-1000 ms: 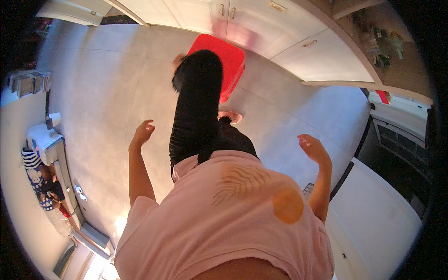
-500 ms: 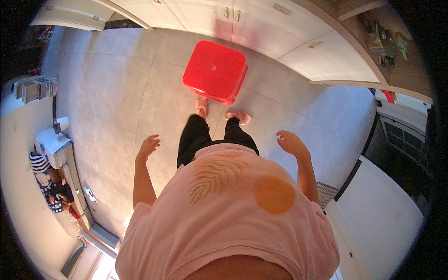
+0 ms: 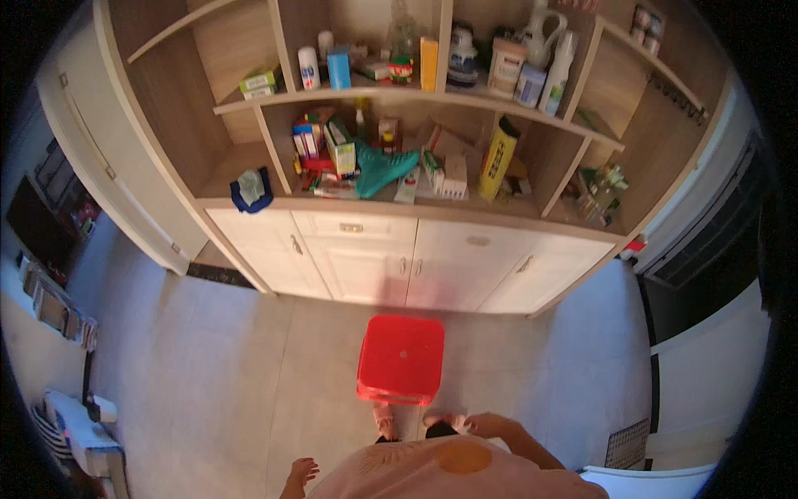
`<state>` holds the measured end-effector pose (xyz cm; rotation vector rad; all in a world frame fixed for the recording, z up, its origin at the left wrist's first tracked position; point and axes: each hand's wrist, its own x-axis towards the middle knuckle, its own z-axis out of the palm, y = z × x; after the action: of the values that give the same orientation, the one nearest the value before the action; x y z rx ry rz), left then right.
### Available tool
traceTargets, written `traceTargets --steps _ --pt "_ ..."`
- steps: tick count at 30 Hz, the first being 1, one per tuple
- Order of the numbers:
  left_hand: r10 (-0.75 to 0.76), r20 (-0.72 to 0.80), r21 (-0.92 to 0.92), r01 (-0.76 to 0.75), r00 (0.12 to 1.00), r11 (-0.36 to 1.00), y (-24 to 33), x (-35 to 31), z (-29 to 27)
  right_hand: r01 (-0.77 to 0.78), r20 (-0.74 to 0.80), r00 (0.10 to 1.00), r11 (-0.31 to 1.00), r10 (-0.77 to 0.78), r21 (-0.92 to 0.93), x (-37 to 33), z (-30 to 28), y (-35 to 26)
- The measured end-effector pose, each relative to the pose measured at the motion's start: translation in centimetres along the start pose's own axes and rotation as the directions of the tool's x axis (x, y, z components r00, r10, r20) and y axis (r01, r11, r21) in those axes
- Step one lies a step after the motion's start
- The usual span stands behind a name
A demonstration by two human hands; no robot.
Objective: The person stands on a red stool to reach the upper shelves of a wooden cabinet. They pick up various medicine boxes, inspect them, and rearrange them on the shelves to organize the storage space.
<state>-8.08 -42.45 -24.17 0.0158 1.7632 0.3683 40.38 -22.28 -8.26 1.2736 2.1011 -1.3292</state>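
Observation:
A red plastic stool (image 3: 403, 353) with a square top stands on the floor just in front of my feet. My left hand (image 3: 304, 471) hangs low at my left side, open, its fingers apart and nothing in it. On the other side my right hand (image 3: 492, 427) hangs near my hip, loosely open with slightly bent fingers, and I see nothing in it. Neither hand touches the stool. Pink slippers (image 3: 384, 421) are on my feet behind it.
Beyond the stool rises a wall cabinet with white doors (image 3: 357, 270) and open wooden shelves (image 3: 366, 89). Bottles, boxes, a yellow canister (image 3: 499, 158) and a teal cloth-like thing (image 3: 385, 170) crowd the shelves. A doorway (image 3: 137, 150) is at left; a white panel (image 3: 706, 382) stands at right.
My view has tilted up, bringing the shelves into sight and lowering the stool and my hands in the picture. My right hand has come closer to my body. Both hands stay free.

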Motion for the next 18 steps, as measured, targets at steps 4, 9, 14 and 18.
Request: traceTargets --steps 4,9,14,18 --pt "0.077 -0.033 -0.124 -0.081 0.996 0.989 3.4 2.3 -0.6 -0.077 0.034 0.997 0.984 0.073 0.158 -1.7 0.0 -3.7" --pt "0.168 0.093 -0.093 -0.159 0.981 0.983 7.3 1.6 0.4 -0.217 -0.040 0.975 0.976 0.218 0.037 -0.3 4.2 -0.8" --pt "0.122 0.214 -0.032 -0.118 0.969 0.993 7.4 5.0 2.8 0.457 -0.450 0.562 0.714 -0.694 -0.530 5.6 17.1 13.8" --pt "0.047 0.170 0.038 -0.054 0.984 0.998 6.7 6.6 3.1 0.184 -0.484 0.865 0.981 -0.131 0.062 4.6 15.8 11.9"
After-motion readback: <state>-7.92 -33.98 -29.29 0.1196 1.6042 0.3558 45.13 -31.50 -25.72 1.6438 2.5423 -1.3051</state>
